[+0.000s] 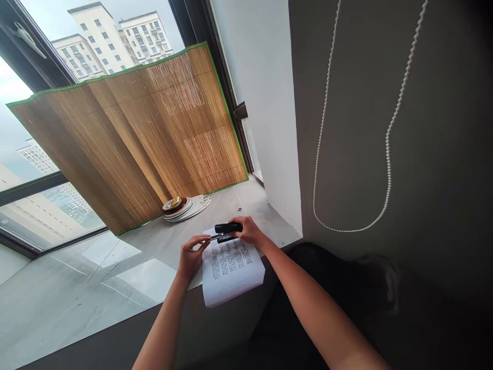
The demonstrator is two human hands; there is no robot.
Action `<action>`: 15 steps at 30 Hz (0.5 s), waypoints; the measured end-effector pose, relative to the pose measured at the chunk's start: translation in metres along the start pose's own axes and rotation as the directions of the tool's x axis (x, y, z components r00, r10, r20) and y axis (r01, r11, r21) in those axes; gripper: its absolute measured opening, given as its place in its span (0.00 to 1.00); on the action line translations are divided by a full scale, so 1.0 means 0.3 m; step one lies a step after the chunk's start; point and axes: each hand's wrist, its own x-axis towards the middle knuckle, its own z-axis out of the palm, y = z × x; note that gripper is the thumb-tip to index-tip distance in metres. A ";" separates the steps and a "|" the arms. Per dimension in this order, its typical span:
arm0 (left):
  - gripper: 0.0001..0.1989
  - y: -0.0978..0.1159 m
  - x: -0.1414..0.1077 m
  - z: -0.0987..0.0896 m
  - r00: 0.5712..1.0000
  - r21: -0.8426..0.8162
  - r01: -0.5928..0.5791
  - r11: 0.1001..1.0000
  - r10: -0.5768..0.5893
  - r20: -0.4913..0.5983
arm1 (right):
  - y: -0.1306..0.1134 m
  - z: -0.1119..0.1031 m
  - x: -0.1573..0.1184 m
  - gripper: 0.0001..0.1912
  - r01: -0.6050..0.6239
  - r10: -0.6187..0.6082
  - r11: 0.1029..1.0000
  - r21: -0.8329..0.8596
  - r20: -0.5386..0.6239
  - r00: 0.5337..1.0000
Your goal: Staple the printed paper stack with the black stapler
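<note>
the black stapler [228,227] is above the printed paper [234,275], near its far edge, and sits between the person's two hands. the right hand [250,229] is clamped on the right end of it, fingers wrapped around the body, so most of the visible length sticks out to the left of that grip. its long axis runs roughly sideways, across the columns of print, and its free end points left, toward the left hand [191,253]. the top arm and the base stand apart at that free end, with a thin metal strip [214,237] showing between them. the left thumb and fingertips come close together at the tip of this strip; whether they pinch it or only touch it, i cannot tell. the paper lies on the grey ledge [69,303], its near part hanging past the edge. two small dark bits [239,209] lie just beyond the stapler, and stacked plates [181,215] sit farther off beside the bamboo mat [154,139].
</note>
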 end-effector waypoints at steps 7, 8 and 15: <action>0.09 -0.006 -0.005 0.001 0.998 -0.061 0.017 0.998 -0.013 0.065 | 0.019 -0.040 0.006 0.16 -0.035 0.024 0.992 0.119 0.096 0.995; 0.10 -0.007 -0.007 0.004 0.998 -0.066 0.025 0.998 -0.021 0.061 | 0.021 -0.027 0.005 0.17 -0.025 0.010 0.992 0.126 0.113 0.994; 0.12 -0.026 -0.012 0.017 0.998 0.070 0.031 0.997 -0.035 0.059 | 0.009 0.101 -0.001 0.19 0.061 -0.081 0.989 0.131 0.150 0.985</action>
